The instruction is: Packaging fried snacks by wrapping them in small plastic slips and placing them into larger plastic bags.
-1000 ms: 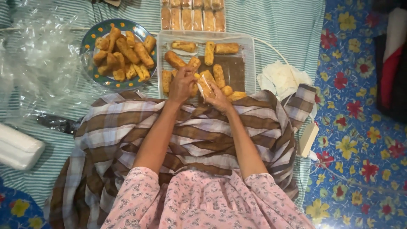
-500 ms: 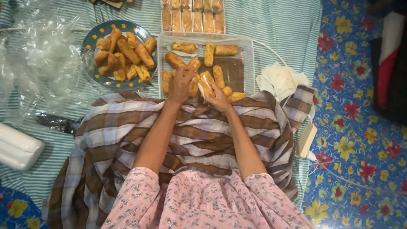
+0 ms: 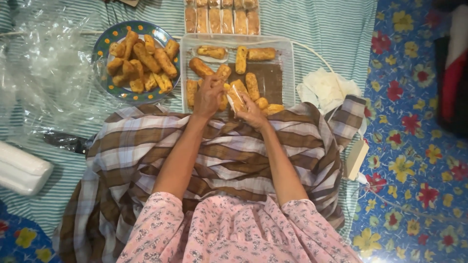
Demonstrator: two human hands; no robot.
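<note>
Striped cloth (image 3: 321, 29) lies under our clear tray (image 3: 287, 73). Our right hand (image 3: 253, 113) grasps a wrapped fried roll (image 3: 236, 97); our left hand (image 3: 208, 95), at nine o'clock, pinches its wrapper.

blue plate (image 3: 103, 45) of rolls beside crumpled plastic (image 3: 46, 68)

Floor under a blue flowered mat (image 3: 409, 146), striped green-white cloth (image 3: 331, 29) over it. On the cloth: clear tray (image 3: 287, 63) of fried rolls, blue dotted plate (image 3: 105, 46) of rolls just left, wrapped rolls (image 3: 222, 17) above, crumpled clear plastic (image 3: 44, 73) far left, white tissue (image 3: 324, 87) right, white pack (image 3: 22, 168) lower left
</note>
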